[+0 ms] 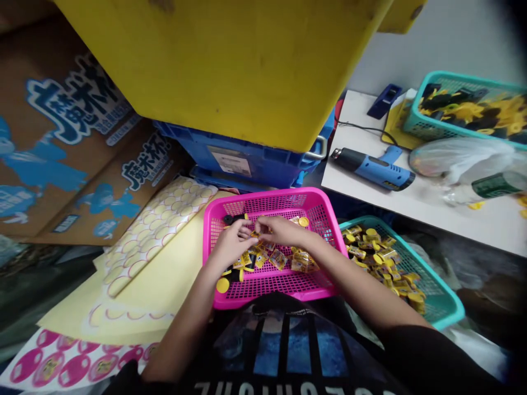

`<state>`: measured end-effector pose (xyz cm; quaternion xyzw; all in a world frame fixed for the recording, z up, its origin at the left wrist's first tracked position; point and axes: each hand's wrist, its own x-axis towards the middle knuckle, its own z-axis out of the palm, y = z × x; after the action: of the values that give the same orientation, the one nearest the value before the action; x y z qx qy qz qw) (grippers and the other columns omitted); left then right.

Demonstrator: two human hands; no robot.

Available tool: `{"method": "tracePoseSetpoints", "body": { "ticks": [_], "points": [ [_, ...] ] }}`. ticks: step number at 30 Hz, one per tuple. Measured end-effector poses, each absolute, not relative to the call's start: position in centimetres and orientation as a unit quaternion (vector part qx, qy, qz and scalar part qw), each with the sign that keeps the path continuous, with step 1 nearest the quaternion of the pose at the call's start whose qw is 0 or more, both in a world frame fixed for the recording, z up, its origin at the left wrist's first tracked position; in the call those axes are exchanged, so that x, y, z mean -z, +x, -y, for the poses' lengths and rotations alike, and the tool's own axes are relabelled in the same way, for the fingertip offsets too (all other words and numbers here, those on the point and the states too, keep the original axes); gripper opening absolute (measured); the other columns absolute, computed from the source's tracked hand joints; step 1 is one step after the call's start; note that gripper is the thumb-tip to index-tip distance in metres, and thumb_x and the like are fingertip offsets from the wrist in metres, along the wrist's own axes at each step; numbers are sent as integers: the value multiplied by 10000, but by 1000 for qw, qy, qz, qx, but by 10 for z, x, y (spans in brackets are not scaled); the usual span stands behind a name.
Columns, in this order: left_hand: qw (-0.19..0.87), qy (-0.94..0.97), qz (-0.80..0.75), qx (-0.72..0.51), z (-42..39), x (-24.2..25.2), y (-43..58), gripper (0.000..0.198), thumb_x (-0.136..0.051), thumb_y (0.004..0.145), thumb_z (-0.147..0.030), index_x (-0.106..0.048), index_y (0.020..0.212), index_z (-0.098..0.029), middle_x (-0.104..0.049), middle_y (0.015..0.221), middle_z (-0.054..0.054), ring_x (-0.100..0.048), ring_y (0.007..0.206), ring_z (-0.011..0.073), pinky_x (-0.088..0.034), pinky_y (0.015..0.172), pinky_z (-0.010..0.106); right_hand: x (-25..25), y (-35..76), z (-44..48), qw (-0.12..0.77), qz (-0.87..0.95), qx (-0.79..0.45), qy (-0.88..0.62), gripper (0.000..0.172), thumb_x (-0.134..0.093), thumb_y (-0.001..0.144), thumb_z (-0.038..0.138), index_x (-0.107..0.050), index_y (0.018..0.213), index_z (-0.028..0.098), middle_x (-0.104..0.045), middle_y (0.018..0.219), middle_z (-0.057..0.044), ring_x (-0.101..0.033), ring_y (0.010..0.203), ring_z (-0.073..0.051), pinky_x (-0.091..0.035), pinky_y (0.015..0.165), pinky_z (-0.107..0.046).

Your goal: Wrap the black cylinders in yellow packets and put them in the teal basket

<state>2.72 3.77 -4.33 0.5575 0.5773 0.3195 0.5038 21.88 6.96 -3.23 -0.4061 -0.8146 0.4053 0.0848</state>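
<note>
A pink basket (272, 285) holds small yellow labelled pieces (278, 259) and black pieces with yellow caps. Over its middle, my left hand (235, 238) has its fingers curled close to those of my right hand (274, 229). Both hands meet at a small yellow item (255, 235), mostly covered by the fingers; my right hand pinches it. Whether my left hand grips it too is hard to make out. Near the right side of the basket lies a round yellow cap (303, 221).
Right of the pink basket, a teal basket (447, 299) holds yellow pieces. A white table (354, 118) carries a blue heat gun (381, 169) and another teal basket (420, 123). Sticker sheets (160, 230) and cardboard boxes (53, 192) are left; yellow (230, 60) and blue (263, 162) bins stand ahead.
</note>
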Motion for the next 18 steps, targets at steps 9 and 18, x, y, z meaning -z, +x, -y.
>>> {"method": "tracePoseSetpoints", "body": {
  "ticks": [9,18],
  "points": [
    [560,333,-523,-549,-29,18,47,480,-797,642,-257,-574,1059,-175,-661,713,-32,-650,690,112,-505,719,244,24,202,-57,296,576,-616,-448,236,-598,835,392,-591,815,157,-593,761,0,-540,693,-130,-421,697,-289],
    [450,378,-615,-526,-34,-2,14,332,-790,647,-334,-721,906,-137,-746,780,52,-674,654,155,-529,648,273,27,178,-51,259,643,-550,-466,499,-319,967,526,-644,862,163,-682,850,-63,-618,808,-173,-444,768,-316]
  ]
}}
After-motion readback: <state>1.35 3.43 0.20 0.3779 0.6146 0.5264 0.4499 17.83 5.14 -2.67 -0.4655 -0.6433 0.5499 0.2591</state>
